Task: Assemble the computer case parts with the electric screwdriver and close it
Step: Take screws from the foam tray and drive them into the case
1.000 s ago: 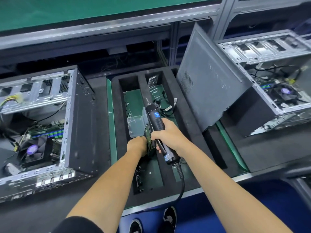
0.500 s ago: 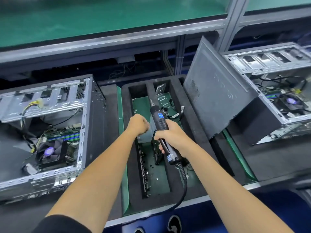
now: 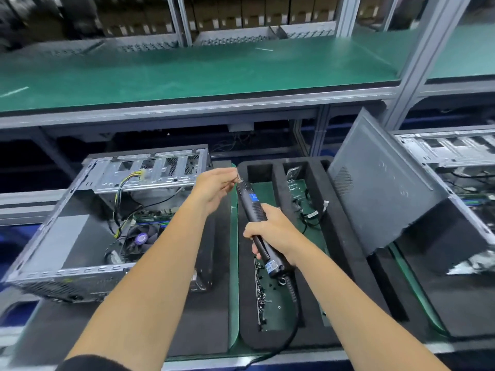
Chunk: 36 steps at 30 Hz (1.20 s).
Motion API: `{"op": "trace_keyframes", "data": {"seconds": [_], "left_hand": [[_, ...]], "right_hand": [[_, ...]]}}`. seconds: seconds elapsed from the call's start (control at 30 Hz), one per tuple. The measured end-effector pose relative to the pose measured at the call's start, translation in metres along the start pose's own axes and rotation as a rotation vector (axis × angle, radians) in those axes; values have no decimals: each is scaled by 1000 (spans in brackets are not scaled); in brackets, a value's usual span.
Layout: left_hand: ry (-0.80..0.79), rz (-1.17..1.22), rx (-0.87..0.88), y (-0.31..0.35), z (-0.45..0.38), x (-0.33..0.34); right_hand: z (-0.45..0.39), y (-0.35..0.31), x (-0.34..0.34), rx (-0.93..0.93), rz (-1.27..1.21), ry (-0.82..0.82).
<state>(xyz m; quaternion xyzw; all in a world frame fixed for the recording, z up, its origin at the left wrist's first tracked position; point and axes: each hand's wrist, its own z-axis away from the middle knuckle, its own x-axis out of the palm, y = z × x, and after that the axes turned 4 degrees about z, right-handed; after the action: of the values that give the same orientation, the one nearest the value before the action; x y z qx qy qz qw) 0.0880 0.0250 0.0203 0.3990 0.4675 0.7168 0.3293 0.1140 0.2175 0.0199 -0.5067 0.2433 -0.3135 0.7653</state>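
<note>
**Head view: screw brought up to the driver tip**

Left hand (image 3: 214, 187) has risen from the tray (image 3: 340, 263) and pinches a small screw (image 3: 240, 180) at the screwdriver (image 3: 253, 207) tip (right hand (image 3: 270, 231) grips it). Open case (image 3: 112, 223) waits left; fastening probably follows.

Single head view, looking forward-down over workbench (image 3: 187, 76), near; edges perhaps wide-angle warped.

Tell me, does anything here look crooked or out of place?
Yes: the dark side panel on the right leans tilted against the next case rather than lying flat. The open case on the left has no cover.
</note>
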Motion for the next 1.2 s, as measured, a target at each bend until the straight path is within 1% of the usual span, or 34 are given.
{"op": "trace_keyframes", "data": {"seconds": [0.3, 0.5, 0.67, 0.8, 0.87, 0.97, 1.0, 1.2], "left_hand": [[-46, 99, -63, 16, 15, -16], [-94, 83, -36, 20, 22, -27], [-53, 52, 59, 20, 23, -43], [-125, 32, 43, 28, 32, -66], [-200, 66, 19, 39, 42, -87], [-361, 105, 2, 59, 64, -125], [-381, 108, -2, 65, 72, -138], [-387, 26, -91, 92, 115, -237]], "right_hand": [[5, -11, 15, -3, 55, -45], [11, -20, 19, -1, 90, -96], [17, -26, 32, 7, 91, -135], [25, -31, 53, 3, 113, -153], [32, -36, 70, -11, 143, -172], [41, -44, 109, -42, 106, -212], [42, -46, 125, -47, 96, -210], [49, -40, 240, -24, 78, -140]]}}
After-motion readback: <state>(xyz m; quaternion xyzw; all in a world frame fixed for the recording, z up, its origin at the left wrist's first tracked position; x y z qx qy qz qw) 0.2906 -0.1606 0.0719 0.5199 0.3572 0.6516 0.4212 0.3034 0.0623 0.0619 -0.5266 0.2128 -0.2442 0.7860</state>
